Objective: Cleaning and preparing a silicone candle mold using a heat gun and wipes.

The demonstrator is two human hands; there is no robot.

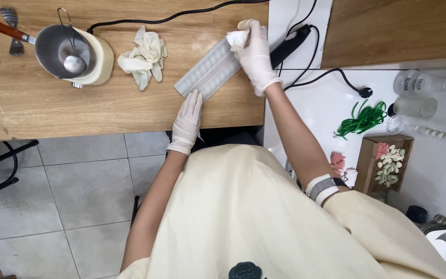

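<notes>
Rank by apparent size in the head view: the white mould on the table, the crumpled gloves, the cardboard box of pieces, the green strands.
1. White mould, the longest.
2. Cardboard box.
3. Crumpled gloves, close to the box in spread, so that order is unsure.
4. Green strands, the smallest.

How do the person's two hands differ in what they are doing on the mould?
The left hand lies flat and open, pressing the near end of the white mould; the right hand is closed around a crumpled white cloth at the far end. The left is empty, the right holds something. Both wear white gloves.
</notes>
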